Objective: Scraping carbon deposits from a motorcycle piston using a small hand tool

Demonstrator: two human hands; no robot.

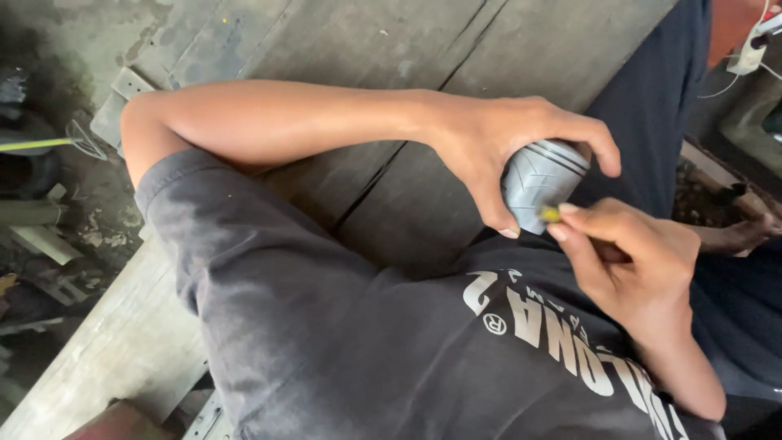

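At the lower right of the frame, the right hand [639, 265] is seen closed in a pinch, thumb and forefinger pressed together on a small yellowish tool [551, 213]. Only the tip of this tool shows; it points toward the upper left and meets the lower edge of a grey metal cylinder [542, 181].

The cylinder, ringed with grooves near one end, is held just above and to the left of the right hand, right of the frame's centre. Its long axis runs from lower left to upper right, the grooved end being turned to the upper right. It is wrapped by the left hand [505, 143], whose thumb is laid down its left side while the fingers are curled over the top; the hand is shut around it, and much of its far side is hidden.

A dark printed shirt [326, 326] fills the lower middle. Beyond the forearm, worn grey planks [366, 49] are spread across the upper frame, with scrap and debris [49, 236] lying at the left edge.
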